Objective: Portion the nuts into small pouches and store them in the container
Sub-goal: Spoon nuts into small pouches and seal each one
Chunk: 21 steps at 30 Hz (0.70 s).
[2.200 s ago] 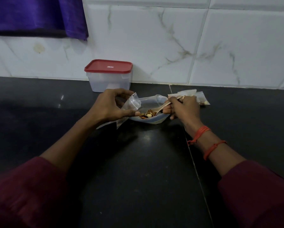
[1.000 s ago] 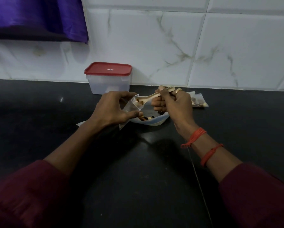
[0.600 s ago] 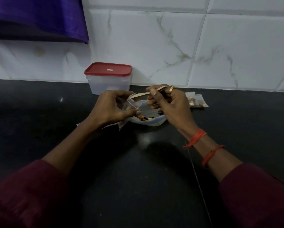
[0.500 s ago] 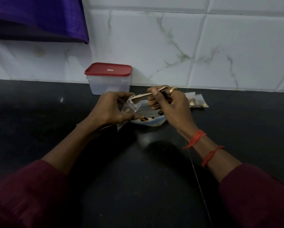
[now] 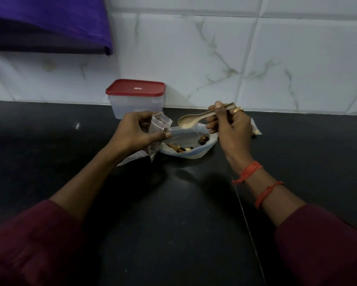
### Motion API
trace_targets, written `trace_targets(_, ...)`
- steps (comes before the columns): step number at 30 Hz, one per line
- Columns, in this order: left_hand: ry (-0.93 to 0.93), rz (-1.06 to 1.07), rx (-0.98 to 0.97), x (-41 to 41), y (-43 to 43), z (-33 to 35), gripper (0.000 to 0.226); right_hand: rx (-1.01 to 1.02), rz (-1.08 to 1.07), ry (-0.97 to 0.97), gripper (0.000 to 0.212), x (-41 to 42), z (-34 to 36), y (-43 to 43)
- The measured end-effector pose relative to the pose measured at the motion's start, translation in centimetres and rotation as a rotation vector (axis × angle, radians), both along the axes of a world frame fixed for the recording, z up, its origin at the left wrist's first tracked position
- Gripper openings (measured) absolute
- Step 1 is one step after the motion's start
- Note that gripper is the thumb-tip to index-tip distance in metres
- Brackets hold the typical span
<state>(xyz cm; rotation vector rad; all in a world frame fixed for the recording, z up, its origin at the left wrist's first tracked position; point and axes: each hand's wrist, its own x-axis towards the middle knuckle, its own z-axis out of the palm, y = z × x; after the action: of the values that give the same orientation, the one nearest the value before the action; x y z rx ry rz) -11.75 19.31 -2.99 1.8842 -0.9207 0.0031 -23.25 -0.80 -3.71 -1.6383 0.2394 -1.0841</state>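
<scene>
Clear plastic pouch [image 5: 159, 129] pinched upright in the left hand [image 5: 135, 132], ready for filling; right hand [image 5: 232, 129] pinches a pale wooden spoon [image 5: 191, 121] above the open bag of mixed nuts [image 5: 183, 149] between them. Red-lidded container [image 5: 136, 100] waits closed beyond the left hand.

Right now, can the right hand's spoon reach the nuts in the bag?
Probably yes: the right hand holds the spoon above the bag, the nuts lie uncovered, and the left hand holds its pouch aside.
</scene>
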Motion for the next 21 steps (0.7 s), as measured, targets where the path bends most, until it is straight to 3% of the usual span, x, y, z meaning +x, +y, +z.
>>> trace_targets(7, 0.020, 0.005, 0.010, 0.08, -0.08, -0.12, 0.061, -0.495, 0.136, 0.092, 0.024, -0.66, -0.65, 0.16)
trace_targets(17, 0.047, -0.006, 0.056, 0.60, -0.23, -0.88, 0.061, -0.780, 0.203, 0.061, 0.012, -0.91, -0.56, 0.42)
trace_targets(21, 0.049, -0.010, 0.056, 0.49, -0.29, -0.79, 0.063, -0.932, 0.188, 0.091, 0.016, -0.94, -0.63, 0.30)
